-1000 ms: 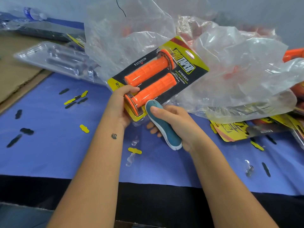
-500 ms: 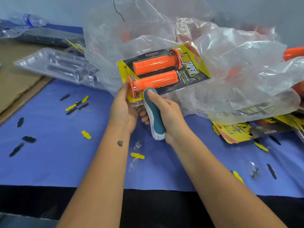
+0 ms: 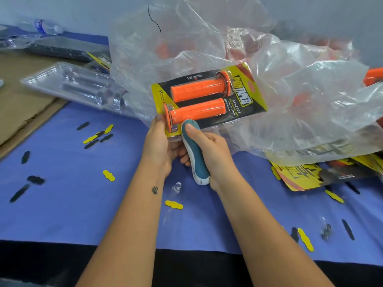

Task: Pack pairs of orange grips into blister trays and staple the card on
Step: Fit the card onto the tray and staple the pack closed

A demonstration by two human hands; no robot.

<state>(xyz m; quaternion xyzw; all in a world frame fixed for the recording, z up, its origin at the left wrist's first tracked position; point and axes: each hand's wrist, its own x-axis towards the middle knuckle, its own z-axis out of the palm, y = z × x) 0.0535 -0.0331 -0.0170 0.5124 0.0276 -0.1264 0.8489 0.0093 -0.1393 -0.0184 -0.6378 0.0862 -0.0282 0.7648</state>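
Right hand (image 3: 209, 150) grips the stapler (image 3: 193, 150) at the pack's (image 3: 207, 98) near edge, held above the bench (image 3: 62, 183) by the left hand (image 3: 159, 141); a slip could misplace the staple, or nip the left fingers (image 3: 176, 149) curled beneath.

A: Where does the pack (image 3: 209, 100) sit?
B: At centre, bag (image 3: 279, 79) behind it, stapler (image 3: 195, 154) touching its six o'clock edge.
A: And the empty trays (image 3: 78, 85)?
B: Ten o'clock; cards (image 3: 306, 175) at four.
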